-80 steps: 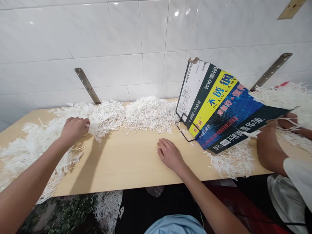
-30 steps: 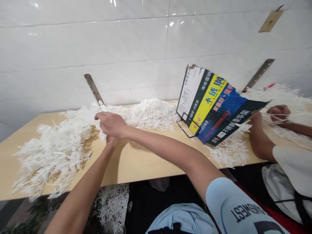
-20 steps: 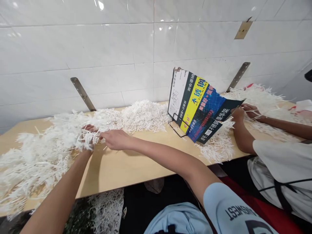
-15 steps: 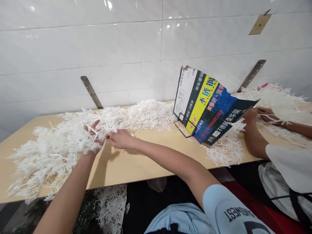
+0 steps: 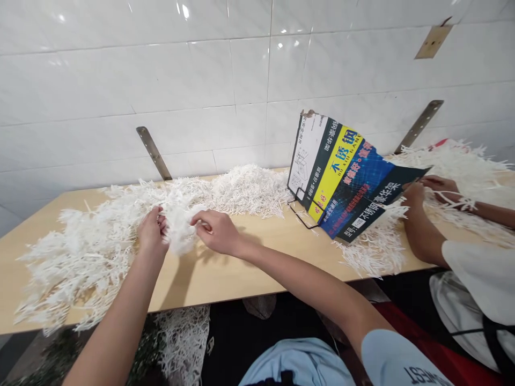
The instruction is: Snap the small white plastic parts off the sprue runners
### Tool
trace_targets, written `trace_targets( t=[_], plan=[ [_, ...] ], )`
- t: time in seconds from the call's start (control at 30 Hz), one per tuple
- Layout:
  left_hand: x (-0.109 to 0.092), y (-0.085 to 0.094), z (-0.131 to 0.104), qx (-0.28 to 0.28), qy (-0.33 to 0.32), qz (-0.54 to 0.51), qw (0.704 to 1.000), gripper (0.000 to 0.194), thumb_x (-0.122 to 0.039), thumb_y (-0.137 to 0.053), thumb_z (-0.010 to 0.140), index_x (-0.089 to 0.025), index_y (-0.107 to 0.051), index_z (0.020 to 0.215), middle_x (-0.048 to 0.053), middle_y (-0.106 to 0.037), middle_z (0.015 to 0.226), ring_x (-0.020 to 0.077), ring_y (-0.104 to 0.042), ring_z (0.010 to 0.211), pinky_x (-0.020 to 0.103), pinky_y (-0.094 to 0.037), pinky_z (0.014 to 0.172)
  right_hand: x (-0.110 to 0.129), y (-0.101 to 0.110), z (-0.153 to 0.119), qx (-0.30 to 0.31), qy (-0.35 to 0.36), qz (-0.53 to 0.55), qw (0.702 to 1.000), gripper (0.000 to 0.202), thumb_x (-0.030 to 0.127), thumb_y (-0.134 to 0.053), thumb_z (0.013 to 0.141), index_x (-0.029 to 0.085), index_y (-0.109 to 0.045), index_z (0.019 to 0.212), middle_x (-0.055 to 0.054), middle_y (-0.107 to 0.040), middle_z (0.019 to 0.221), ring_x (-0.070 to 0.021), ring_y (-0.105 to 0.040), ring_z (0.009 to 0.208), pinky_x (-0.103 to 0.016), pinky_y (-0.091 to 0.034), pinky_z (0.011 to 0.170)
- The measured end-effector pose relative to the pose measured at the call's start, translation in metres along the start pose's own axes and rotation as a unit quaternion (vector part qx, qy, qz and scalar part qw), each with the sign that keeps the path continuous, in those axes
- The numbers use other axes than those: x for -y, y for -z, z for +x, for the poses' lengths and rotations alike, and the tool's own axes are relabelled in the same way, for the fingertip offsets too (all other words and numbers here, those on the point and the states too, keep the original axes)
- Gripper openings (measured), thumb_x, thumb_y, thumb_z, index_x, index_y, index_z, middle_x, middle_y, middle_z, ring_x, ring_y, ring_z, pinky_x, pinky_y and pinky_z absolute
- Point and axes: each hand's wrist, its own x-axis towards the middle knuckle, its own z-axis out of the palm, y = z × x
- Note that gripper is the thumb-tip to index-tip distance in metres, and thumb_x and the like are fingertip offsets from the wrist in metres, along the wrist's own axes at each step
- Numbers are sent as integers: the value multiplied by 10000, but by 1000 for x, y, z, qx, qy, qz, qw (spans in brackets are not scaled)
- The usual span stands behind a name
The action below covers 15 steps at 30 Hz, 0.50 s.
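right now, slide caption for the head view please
Left hand and right hand with a clump of white strands between them over a tabletop, printed cardboard standing to the right.

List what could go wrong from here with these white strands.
The loose bunch between the left hand and right hand could shed strands onto the table.
The left pile reaches the table's front edge, so some strands might slip off.
The tilted cardboard stands right beside the middle heap; a knock might tip it and scatter strands.
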Motion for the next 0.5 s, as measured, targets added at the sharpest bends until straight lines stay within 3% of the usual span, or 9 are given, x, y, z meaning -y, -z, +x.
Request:
trace_targets(
  t=[0.07,0.13,0.27,0.37,0.43,0.5],
  plan=[
    [4,-7,-6,-5,8,-23,1000,267,-348,-732,737,-206,-542,859,-100,-378,566,60,-324,447,195,-242,422,-1,15,-21,-79,-45,107,990,135,222,-543,876,213,-676,899,-13,-667,796,-140,-568,660,-270,-463,663],
    [9,-15,-13,0,-3,-37,999,321,-301,-780,695,-215,-567,919,-106,-392,572,59,-336,452,191,-256,428,-3,32,-41,-168,-91,219,957,58,238,-600,806,213,-652,815,9,-612,693,-128,-520,574,-261,-424,566],
    [15,-26,-22,-40,-46,-40,997,347,-258,-787,681,-216,-583,959,-106,-424,564,62,-358,455,193,-270,428,-2,73,-76,-317,-179,413,835,75,236,-622,672,223,-555,703,84,-371,497,-86,-336,412,-228,-329,423],
    [16,-32,-19,-39,-54,-29,997,379,-234,-781,671,-203,-563,979,-108,-451,584,53,-370,456,192,-300,439,4,100,-100,-343,-245,478,771,113,211,-616,640,231,-532,713,118,-215,478,-74,-204,417,-197,-270,394],
    [14,-38,-12,-39,-81,-10,996,379,-224,-759,691,-195,-548,1004,-97,-482,612,62,-407,466,208,-365,457,8,110,-117,-325,-273,473,772,94,218,-602,651,234,-530,711,118,-201,479,-79,-177,431,-198,-258,390],
    [9,-43,2,-72,-115,5,991,351,-198,-713,724,-193,-515,1014,-82,-502,653,73,-443,486,227,-418,476,11,113,-135,-292,-285,399,821,29,223,-576,681,225,-549,689,106,-249,473,-81,-192,435,-211,-251,402]
  ],
)
